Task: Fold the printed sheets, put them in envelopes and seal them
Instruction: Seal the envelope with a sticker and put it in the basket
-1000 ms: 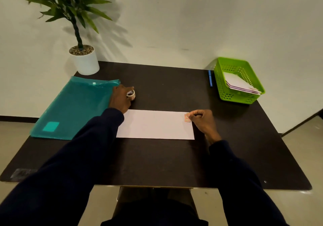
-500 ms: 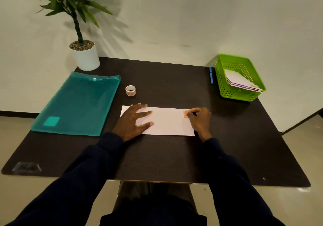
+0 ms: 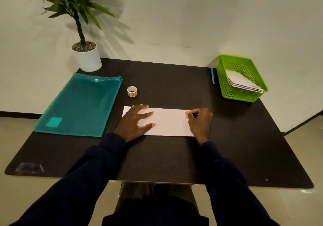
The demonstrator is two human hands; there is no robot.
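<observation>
A white envelope (image 3: 167,122) lies flat in the middle of the dark table (image 3: 174,159). My left hand (image 3: 135,120) rests flat on its left part with fingers spread. At the envelope's right end my right hand (image 3: 200,119) has its fingers curled, fingertips on a small orange sticker (image 3: 186,114) stuck near the top right corner. A small roll of stickers (image 3: 132,91) stands on the table behind the envelope, apart from both hands.
A teal plastic folder (image 3: 78,105) lies at the left. A green basket (image 3: 244,65) holding several envelopes sits at the back right, with a blue pen (image 3: 212,76) beside it. A potted plant (image 3: 87,58) stands at the back left corner.
My left hand let go of the sticker roll, left it standing, and came down flat on the envelope's left part. My right hand stayed at the sticker.
</observation>
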